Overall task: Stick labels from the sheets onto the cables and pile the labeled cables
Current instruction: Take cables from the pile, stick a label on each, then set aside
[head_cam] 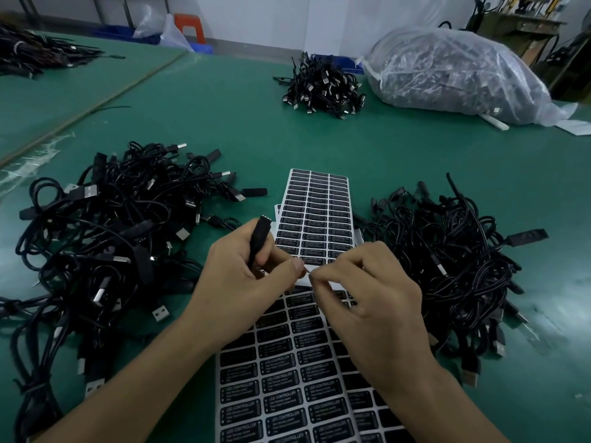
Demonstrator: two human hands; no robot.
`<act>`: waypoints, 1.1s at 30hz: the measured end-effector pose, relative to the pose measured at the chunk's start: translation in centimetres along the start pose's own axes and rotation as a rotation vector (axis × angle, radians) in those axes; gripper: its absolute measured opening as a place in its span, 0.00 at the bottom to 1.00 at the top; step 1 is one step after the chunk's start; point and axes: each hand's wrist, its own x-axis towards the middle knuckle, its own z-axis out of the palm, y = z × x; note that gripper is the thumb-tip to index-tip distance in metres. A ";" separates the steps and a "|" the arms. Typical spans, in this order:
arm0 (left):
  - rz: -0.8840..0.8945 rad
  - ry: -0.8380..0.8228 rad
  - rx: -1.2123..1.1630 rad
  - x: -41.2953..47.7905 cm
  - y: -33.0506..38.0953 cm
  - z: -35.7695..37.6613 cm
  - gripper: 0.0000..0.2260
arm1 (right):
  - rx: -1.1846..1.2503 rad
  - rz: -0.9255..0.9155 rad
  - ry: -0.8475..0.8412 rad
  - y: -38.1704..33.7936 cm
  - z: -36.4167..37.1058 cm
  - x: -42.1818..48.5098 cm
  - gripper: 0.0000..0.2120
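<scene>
My left hand (243,273) is closed around the black controller end of a cable (259,233), which sticks up past my fingers. My right hand (367,292) pinches something small at its fingertips, right beside my left thumb; it looks like a label, though my fingers hide most of it. Under both hands lie two label sheets: a far sheet (318,212) of black labels and a near sheet (287,378) printed "LED CONTROLLER". A large tangle of black USB cables (108,238) lies to the left, another cable pile (447,260) to the right.
All of this rests on a green table (224,116). A small bundle of cables (323,84) sits at the far centre, a clear plastic bag of cables (454,71) at the far right, and more cables (35,52) at the far left.
</scene>
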 end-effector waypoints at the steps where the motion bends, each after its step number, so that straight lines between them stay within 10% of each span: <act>1: -0.001 0.003 0.007 0.0 0.1 0.0 0.17 | 0.013 0.008 -0.016 0.0 0.0 0.0 0.01; 11: 0.090 -0.008 0.096 0.1 -0.2 0.1 0.12 | 0.216 0.208 -0.193 0.0 -0.8 0.2 0.20; 33: 0.170 -0.071 0.100 -0.2 -0.5 0.2 0.15 | 0.389 0.416 -0.207 0.1 -0.9 0.5 0.06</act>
